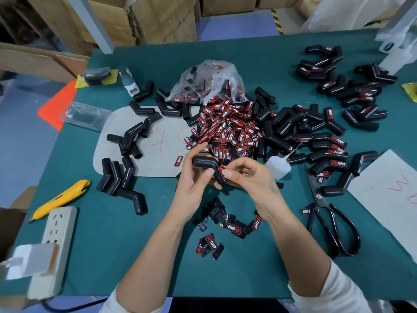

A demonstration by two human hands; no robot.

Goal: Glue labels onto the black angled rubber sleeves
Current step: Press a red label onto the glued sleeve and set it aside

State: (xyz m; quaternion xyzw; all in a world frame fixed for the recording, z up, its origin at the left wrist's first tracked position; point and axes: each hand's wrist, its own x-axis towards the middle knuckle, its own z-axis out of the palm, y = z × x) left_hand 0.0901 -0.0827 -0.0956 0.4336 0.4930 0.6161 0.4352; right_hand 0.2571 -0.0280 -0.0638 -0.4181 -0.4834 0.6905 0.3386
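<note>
My left hand (194,177) grips a black angled rubber sleeve (204,161) above the green table. My right hand (246,175) pinches a red-and-black label (221,171) against the lower leg of that sleeve. Behind my hands lies a big pile of loose labels (228,129) spilling from a clear plastic bag (209,82). A white glue bottle (278,166) with a thin nozzle lies just right of my right hand. Unlabelled sleeves (121,177) are scattered at the left. Labelled sleeves (331,152) are heaped at the right.
Black scissors (331,224) lie at the right, beside a white sheet (392,195). A yellow utility knife (63,197) and a white power strip (58,236) sit at the left. Several labels (225,227) lie on the green table (112,256) near me. Cardboard boxes (144,19) stand behind it.
</note>
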